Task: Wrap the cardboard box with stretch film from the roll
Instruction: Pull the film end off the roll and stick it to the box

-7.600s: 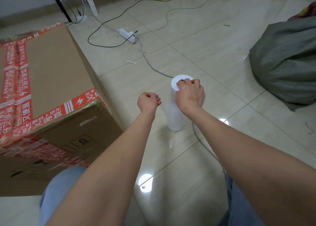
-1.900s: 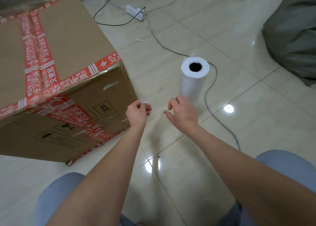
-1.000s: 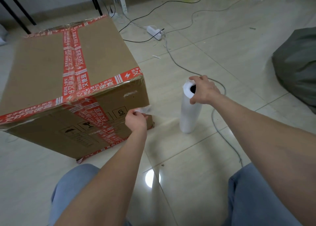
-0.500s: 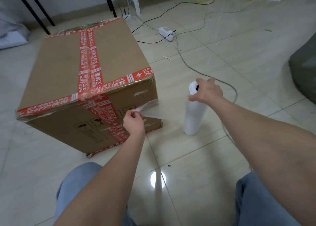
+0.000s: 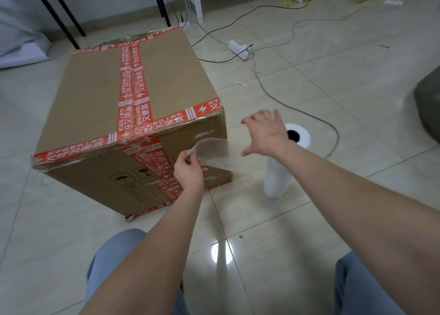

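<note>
The cardboard box (image 5: 133, 114) fills the left and centre of the frame, standing on the tiled floor (image 5: 333, 81) with red printed tape crossing its top and running down its near face. It looks stiff and bulky, probably too big to turn easily, so the wrap will likely have to travel around it; its sharp corners are the natural places to anchor the film.

The roll (image 5: 283, 162) stands upright on the floor right of centre, just beside the box's near right corner. It looks light and liable to tip, best steadied at its open core on top.

The stretch film (image 5: 215, 152) runs as a thin, clear, crinkled sheet from the roll toward the box face. It should be soft, clingy and easy to tear or bunch, so it wants holding along its free edge.

The left hand (image 5: 189, 169), at centre frame, pinches that free edge between thumb and fingertips against the box's near face, forearm extended. The right hand (image 5: 264, 133) hovers spread wide and empty above the film, beside the roll's top.
</note>
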A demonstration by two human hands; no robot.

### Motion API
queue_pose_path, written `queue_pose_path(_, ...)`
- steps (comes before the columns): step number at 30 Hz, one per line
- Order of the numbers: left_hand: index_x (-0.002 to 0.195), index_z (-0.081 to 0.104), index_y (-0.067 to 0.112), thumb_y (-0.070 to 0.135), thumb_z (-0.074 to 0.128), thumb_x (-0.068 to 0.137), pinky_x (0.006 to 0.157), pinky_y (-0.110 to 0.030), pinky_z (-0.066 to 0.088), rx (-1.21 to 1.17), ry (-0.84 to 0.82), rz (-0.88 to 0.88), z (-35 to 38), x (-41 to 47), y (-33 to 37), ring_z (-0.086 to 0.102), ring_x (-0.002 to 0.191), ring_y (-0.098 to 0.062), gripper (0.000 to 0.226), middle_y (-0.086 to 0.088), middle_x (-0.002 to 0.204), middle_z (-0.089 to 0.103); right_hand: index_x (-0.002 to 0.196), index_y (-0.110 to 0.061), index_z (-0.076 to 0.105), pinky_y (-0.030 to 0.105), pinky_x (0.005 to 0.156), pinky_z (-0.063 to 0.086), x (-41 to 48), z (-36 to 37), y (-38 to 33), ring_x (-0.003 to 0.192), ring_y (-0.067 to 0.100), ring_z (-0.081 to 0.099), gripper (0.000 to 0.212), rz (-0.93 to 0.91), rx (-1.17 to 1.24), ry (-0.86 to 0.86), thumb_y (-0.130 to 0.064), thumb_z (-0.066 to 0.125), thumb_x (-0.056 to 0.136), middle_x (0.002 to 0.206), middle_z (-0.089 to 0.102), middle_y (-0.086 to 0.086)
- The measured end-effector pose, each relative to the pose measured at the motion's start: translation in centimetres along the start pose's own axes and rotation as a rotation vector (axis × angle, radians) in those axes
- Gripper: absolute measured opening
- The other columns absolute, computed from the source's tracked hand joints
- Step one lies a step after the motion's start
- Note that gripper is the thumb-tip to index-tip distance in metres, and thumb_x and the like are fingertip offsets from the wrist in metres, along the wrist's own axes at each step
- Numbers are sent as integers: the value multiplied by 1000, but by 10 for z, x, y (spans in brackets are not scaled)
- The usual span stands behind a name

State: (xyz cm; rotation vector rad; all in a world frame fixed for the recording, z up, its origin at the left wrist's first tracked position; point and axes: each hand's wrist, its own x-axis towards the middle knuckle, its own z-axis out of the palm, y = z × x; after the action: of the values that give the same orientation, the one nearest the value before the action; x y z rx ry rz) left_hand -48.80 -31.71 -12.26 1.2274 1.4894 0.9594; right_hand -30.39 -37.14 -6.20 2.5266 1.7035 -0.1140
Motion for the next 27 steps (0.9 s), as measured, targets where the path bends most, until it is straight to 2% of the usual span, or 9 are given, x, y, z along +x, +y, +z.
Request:
queue_pose_path(3, 101, 57, 17, 20, 46, 100, 65, -27, 56, 13, -16, 7, -4, 2, 2, 62, 56, -10, 12, -1, 75, 65, 136, -22, 43, 53, 113, 14, 9, 7, -22, 132, 27, 37, 76, 26, 2, -89, -59, 68, 75, 133, 52, 6)
queue_pose_path(6, 100, 56, 15, 17, 44, 100, 69, -29, 58, 31, -35, 9, -9, 5, 1, 66, 63, -12, 11, -2, 80, 67, 119, -23, 62, 41, 106, 29, 16, 2, -29, 116, 26, 55, 29, 50, 46, -97, -32, 58, 92, 121, 62, 5)
queue_pose_path(10, 79, 58, 20, 18, 58, 93, 77, -36, 57, 108, -87, 67, -11, 10, -2, 70, 76, -23, 14, 3, 72, 66, 111, -24, 68, 28, 81, 41, 13, 0, -26, 109, 31, 59, 22, 88, 198, -41, -25, 53, 95, 120, 63, 8)
queue_pose_path(12, 73, 60, 20, 21, 64, 90, 74, -34, 57, 95, -82, 63, -9, 12, -2, 70, 75, -25, 17, 3, 69, 64, 111, -27, 68, 28, 78, 39, 12, 1, -23, 107, 32, 59, 22, 98, 233, -39, -25, 52, 95, 119, 63, 8)
queue_pose_path(14, 80, 64, 13, 22, 60, 93, 64, -24, 54, 72, -29, 42, -5, 11, 0, 67, 66, -17, 16, 2, 68, 64, 116, -29, 65, 30, 83, 40, 13, -3, -19, 111, 30, 56, 24, 117, 240, -23, -30, 54, 94, 121, 62, 7)
queue_pose_path(17, 104, 61, 10, 20, 50, 98, 63, -20, 53, 16, 34, -10, 0, 9, 6, 65, 62, -12, 16, -4, 79, 65, 136, -30, 44, 47, 105, 28, 10, -11, -8, 131, 32, 35, 68, 177, 104, -44, -57, 67, 78, 139, 43, 7)
queue_pose_path(20, 108, 52, 12, 17, 42, 101, 70, -29, 58, -45, 44, -91, 6, 7, 11, 68, 70, -16, 13, 0, 84, 61, 141, -22, 31, 58, 107, 24, -4, -17, 22, 137, 43, 24, 97, 405, 96, -152, -66, 72, 66, 147, 27, 14)
queue_pose_path(24, 105, 46, 11, 14, 36, 103, 68, -31, 58, -121, 70, -140, 13, 6, 17, 68, 79, -22, 11, -8, 96, 60, 139, -19, 34, 39, 86, 41, -22, -15, 51, 124, 32, 46, 94, 493, 186, -270, -71, 67, 67, 136, 39, 13)
queue_pose_path(27, 102, 43, 13, 13, 33, 103, 69, -31, 58, -162, 77, -162, 16, 6, 16, 68, 85, -25, 10, -15, 101, 62, 142, -24, 32, 36, 80, 40, -26, -15, 52, 121, 31, 48, 82, 463, 228, -284, -51, 71, 75, 136, 36, 11)
